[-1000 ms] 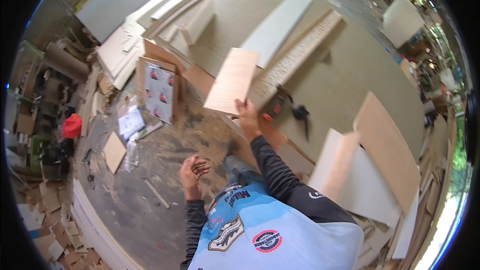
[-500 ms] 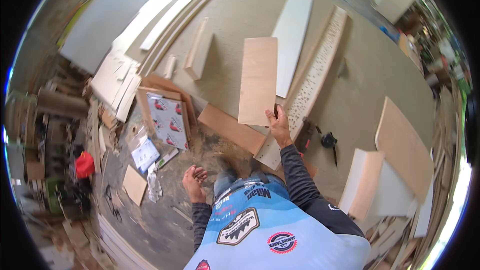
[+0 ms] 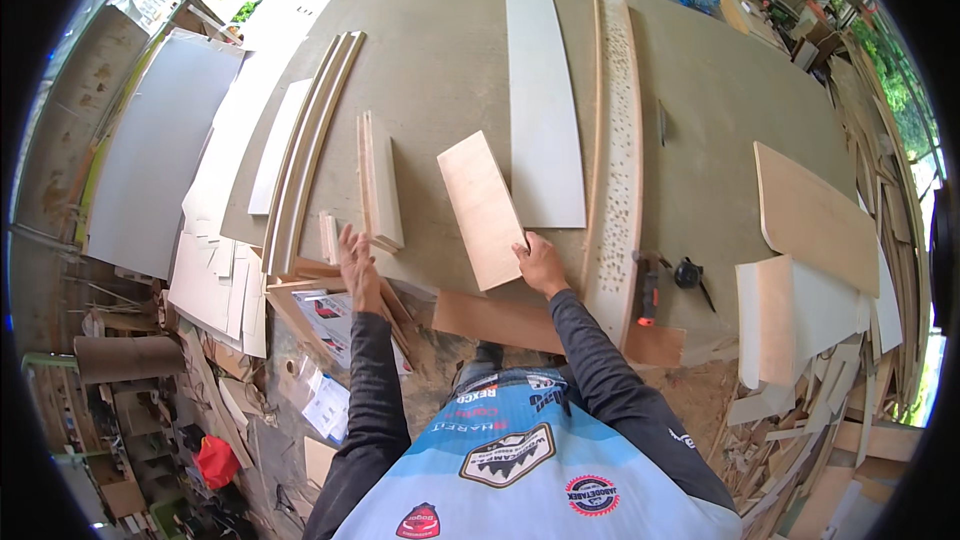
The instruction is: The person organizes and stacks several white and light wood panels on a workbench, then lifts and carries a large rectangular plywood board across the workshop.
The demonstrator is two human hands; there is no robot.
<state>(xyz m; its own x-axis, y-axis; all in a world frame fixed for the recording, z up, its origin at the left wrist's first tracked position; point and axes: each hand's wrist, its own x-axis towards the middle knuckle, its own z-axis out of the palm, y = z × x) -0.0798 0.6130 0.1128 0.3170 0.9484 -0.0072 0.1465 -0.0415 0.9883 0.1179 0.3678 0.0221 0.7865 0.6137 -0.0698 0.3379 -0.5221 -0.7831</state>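
My right hand grips a short rectangular wooden panel by its near right corner, tilted over the workbench top. My left hand reaches over the near left edge with its fingers spread and nothing in them. Close by it lie a small wood block and a stack of short boards. A long white board lies behind the held panel. To its right runs a long strip covered in small holes or specks.
The workbench also bears long strips at left, a hammer and a black tape measure at right. Panels lean at the right edge. Below the near edge are boxes or panels and a plastic-wrapped sheet.
My left hand has risen from beside my body to the bench edge and opened. The wooden panel in my right hand has turned, its far end swinging left. My view has shifted too.
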